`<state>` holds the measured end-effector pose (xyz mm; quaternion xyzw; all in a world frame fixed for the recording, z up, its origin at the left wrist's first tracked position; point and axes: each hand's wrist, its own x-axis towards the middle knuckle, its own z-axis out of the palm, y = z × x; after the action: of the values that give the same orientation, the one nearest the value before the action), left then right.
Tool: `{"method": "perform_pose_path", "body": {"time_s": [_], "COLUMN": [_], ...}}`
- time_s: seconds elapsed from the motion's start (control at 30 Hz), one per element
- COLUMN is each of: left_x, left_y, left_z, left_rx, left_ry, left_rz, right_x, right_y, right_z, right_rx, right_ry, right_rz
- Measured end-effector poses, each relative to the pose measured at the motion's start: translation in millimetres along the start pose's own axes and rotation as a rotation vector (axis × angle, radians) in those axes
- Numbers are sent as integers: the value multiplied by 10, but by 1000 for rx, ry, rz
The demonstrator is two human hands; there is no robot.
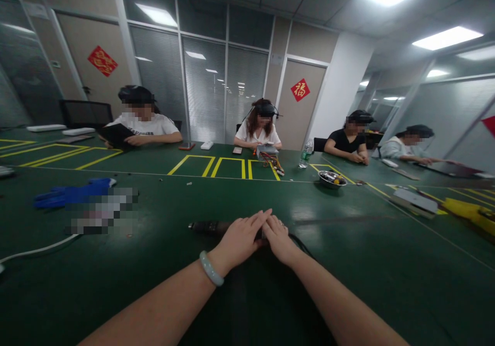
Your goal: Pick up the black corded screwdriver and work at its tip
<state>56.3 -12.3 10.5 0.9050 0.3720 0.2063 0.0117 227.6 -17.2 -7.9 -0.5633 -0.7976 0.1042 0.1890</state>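
A dark electric screwdriver (209,227) lies crosswise in front of me, its metal tip pointing left. My left hand (243,236), with a pale bangle at the wrist, is closed over the tool's body, thumb on the near side and fingers on the far side. From the right, my right hand (279,239) is closed over the tool's rear part, a ring on one finger. The fingertips of both hands meet on top, hiding the middle of the tool. A black cord (301,244) runs out behind my right hand.
On the green table (174,294) lie blue gloves (73,194) and a blurred power strip (102,212) at left. A metal bowl (331,180), a water bottle (305,155), a white box (414,201) and a yellow item (467,212) stand further right. Several people sit across the table.
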Motion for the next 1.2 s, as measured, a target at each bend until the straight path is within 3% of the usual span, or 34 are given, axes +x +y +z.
{"method": "perform_pose_path", "body": {"time_s": [0.1,0.3,0.53,0.7,0.93,1.03,1.2], "left_x": [2,2,17,26,-1,-10,26], "left_y": [-11,-58,-27,24,26,41,110], "left_z": [-20,51,56,14,-138,-188,-117], "left_rx": [5,17,22,23,44,74,106], "left_ry": [-11,13,-19,-17,-42,-49,-33], "left_rz": [3,61,92,79,45,22,43], "right_x": [-155,-461,-468,-515,-606,-576,-477], "right_y": [55,187,208,196,187,150,135], "right_z": [-192,-474,-477,-537,-664,-607,-439], "right_rx": [56,-136,-255,-207,-196,-148,-104], "right_ry": [36,46,-31,-122,-179,-154,9], "right_rz": [45,83,215,272,334,339,311]}}
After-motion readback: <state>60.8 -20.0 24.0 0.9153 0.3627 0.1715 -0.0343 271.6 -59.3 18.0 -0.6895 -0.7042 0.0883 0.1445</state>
